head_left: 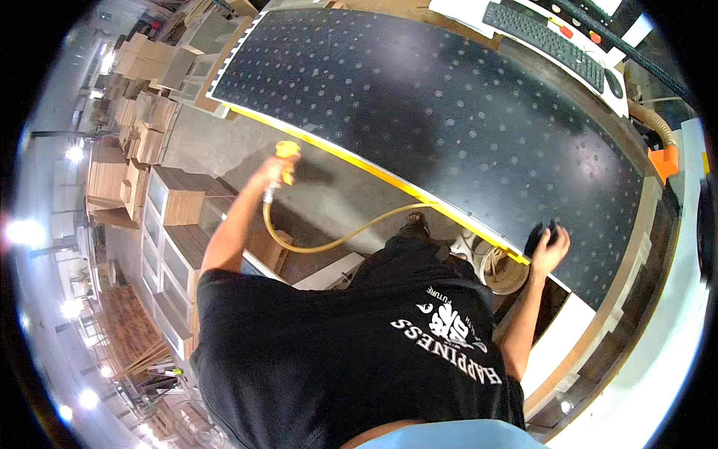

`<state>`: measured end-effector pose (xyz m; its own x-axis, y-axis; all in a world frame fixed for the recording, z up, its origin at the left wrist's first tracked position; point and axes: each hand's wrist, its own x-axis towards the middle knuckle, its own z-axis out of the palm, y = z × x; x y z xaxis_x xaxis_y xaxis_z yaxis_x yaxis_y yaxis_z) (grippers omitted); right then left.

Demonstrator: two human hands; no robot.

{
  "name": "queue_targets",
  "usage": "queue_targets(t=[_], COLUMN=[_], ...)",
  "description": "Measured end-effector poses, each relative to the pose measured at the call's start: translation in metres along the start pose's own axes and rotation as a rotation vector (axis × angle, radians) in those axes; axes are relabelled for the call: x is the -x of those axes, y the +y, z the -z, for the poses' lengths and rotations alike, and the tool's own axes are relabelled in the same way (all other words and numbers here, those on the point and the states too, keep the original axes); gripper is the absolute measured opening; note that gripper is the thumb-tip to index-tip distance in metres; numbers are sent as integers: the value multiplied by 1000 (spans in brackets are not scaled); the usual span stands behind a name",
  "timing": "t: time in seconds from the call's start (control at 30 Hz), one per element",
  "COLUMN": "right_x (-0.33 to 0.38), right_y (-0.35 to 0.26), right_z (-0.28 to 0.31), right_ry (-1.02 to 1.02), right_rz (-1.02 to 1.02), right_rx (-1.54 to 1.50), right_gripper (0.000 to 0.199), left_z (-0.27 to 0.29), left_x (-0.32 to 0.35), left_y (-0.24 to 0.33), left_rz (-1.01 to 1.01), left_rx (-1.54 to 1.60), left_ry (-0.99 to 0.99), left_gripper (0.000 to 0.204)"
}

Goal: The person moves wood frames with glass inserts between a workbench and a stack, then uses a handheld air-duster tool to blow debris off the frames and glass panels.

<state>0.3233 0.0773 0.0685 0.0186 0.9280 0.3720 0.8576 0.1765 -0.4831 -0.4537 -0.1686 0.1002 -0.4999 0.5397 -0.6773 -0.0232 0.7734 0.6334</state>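
In my left hand [275, 172] is a yellow air blow gun [287, 150], held out over the floor, left of the table's yellow edge. From its lower end a yellow hose [321, 247] loops down and across toward the table. My right hand [550, 250] is closed round a small black object [540, 236] at the near edge of the table; its kind cannot be made out. The long black tabletop [419, 105], dotted with small round spots, stretches out before me. Nothing else rests on the part beside my right hand.
A keyboard [546, 45] and a mouse [614, 84] lie on a white shelf past the table. An orange nozzle [664, 162] on a ribbed hose is at the right. A bucket [505, 271] stands under the near edge. Stacked panels and boxes [183, 196] line the left.
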Motion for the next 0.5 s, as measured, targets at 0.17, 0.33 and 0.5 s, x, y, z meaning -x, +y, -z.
queue_targets(t=[0.17,0.33,0.5], right_x=[2,-6,-3], right_y=[-50,-52,-30], right_z=[-64,-53,-67], right_ry=[7,8,45], right_rz=[20,24,-43], right_rx=[129,157,108], right_gripper=[52,52,53], left_z=[-130,-169,-210], left_x=[113,96,60], left_y=[9,-81,-116], left_rz=[37,-141,-253], left_rx=[-693,-1227,-1294], left_ry=[-262,-201,-194], left_gripper=[67,73,76])
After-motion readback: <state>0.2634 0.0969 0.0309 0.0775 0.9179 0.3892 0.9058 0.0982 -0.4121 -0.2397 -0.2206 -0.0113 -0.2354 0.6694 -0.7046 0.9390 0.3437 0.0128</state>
